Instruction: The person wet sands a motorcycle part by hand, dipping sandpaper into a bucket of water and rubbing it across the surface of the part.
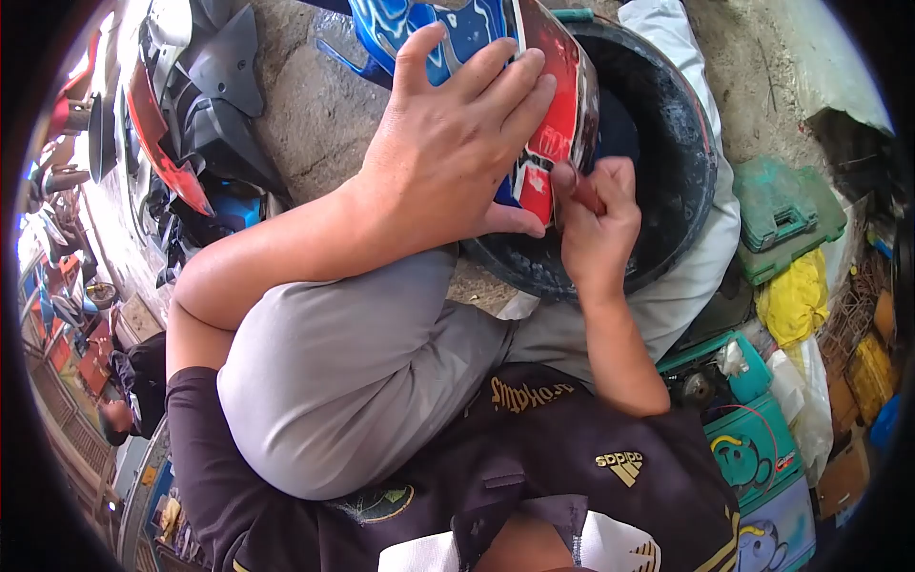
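Note:
A motorcycle body panel, red with a white-and-black patch and a dark worn edge, rests tilted over the rim of a round black tub. My left hand lies open on it, fingers spread across the red face and thumb at its lower end. Beside the panel's right edge, my right hand is closed with its fingers curled. Something reddish-brown shows at its thumb side; whether this is the thumb or a held piece is unclear. Blue plastic with white swirls sits beyond my left fingers.
Black and red fairing parts are piled on the left. To the right lie a green tool case, a yellow bag and an open teal toolbox. Another person is at the far left. My bent knee is close below my left forearm.

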